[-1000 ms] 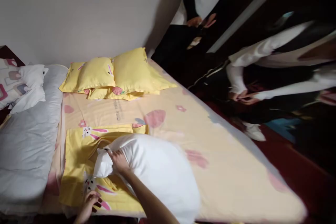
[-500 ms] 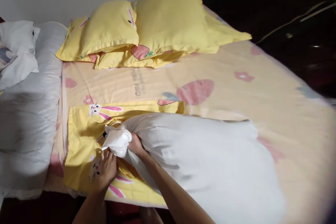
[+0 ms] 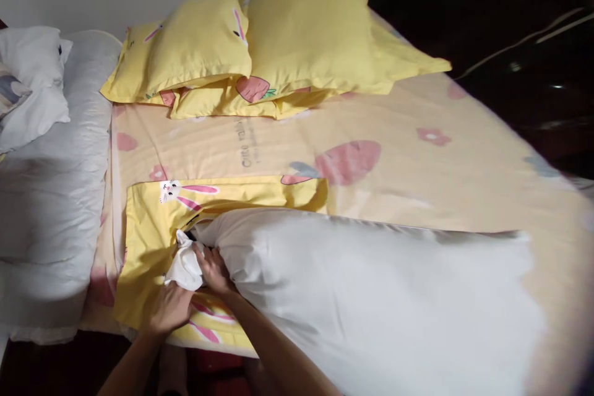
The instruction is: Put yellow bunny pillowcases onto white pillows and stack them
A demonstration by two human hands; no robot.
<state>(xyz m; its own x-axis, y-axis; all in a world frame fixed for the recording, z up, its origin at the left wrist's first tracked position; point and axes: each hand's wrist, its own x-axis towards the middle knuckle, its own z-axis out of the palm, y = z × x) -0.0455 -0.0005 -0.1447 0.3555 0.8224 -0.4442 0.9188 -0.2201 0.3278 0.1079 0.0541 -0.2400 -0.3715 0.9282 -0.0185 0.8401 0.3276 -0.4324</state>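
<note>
A big white pillow [image 3: 371, 297] lies across the near part of the bed, on a flat yellow pillowcase [image 3: 153, 229] printed with rabbits. My right hand [image 3: 213, 267] is closed on the bunched white corner of the pillow at the pillowcase's opening. My left hand [image 3: 171, 308] rests on the pillowcase just below that corner, fingers curled on the yellow cloth and touching the white corner.
Two filled yellow pillows [image 3: 260, 43] are stacked at the head of the bed, on a peach sheet [image 3: 417, 154] with pink prints. A white duvet [image 3: 41, 210] and a white pillow [image 3: 32, 80] lie to the left. Dark floor lies to the right.
My view has moved closer over the bed; the people at the right are out of sight. My left hand came up to the pillow corner, and the corner now sits lower on the pillowcase.
</note>
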